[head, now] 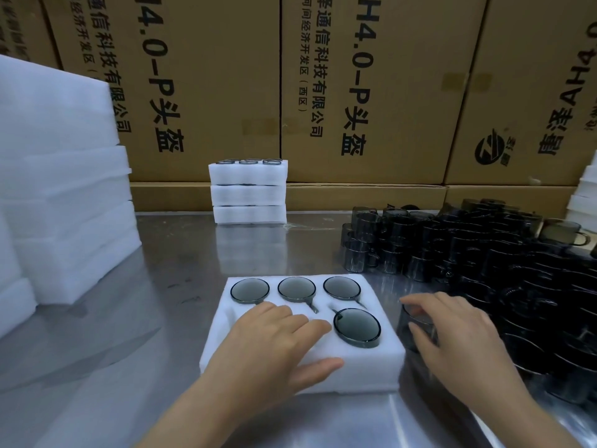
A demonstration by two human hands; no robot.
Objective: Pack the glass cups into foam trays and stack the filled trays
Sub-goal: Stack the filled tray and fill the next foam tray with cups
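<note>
Tall brown printed cardboard cartons (371,92) wall the far side of a reflective steel table (161,318). A bulky stack of empty white foam sheets (61,189) stands left; a crowd of smoky dark glass cups (484,253) fills the right. Three filled white foam trays (248,192) are stacked far centre. Near centre, a white foam tray with six wells (371,360) holds four cups. The left hand (274,337) lies released, flat on it, hiding the two near-left wells. The right hand (458,337), its grip curled round a loose dark cup (416,328) just right of the tray, could knock neighbouring cups, since they crowd close. The cup's handle is hard to make out.
</note>
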